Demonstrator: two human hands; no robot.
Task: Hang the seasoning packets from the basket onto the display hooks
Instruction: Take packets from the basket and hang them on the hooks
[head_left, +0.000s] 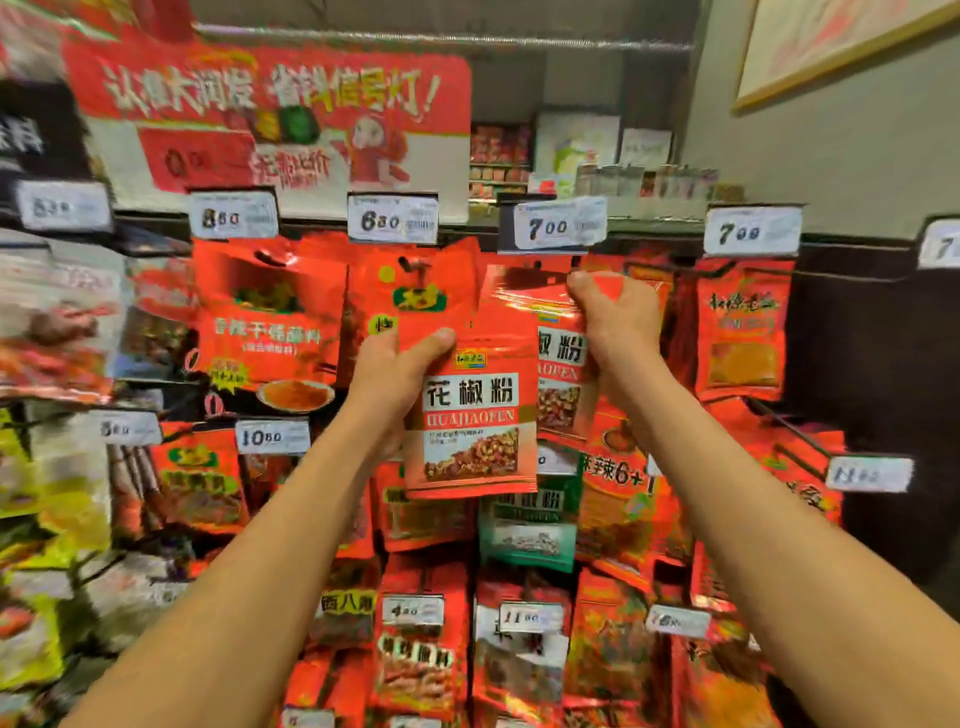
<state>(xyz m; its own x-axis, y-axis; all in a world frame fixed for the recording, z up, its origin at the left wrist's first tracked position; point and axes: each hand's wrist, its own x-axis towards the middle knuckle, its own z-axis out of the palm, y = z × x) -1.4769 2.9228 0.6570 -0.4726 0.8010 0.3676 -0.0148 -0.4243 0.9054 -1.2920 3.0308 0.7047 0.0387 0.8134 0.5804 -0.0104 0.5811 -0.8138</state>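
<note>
My left hand grips a red seasoning packet labelled HUAJIAOFEN by its upper left edge, thumb on the front. It is held up in front of the display. My right hand pinches the top of a second, matching red packet just behind and to the right, near the hook under the 7.00 price tag. The hook's tip is hidden by the packets. No basket is in view.
Rows of hanging red packets fill the display, each hook with a white price tag. A large red promotional sign hangs above left. Yellow packets hang at far left. A grey wall lies at right.
</note>
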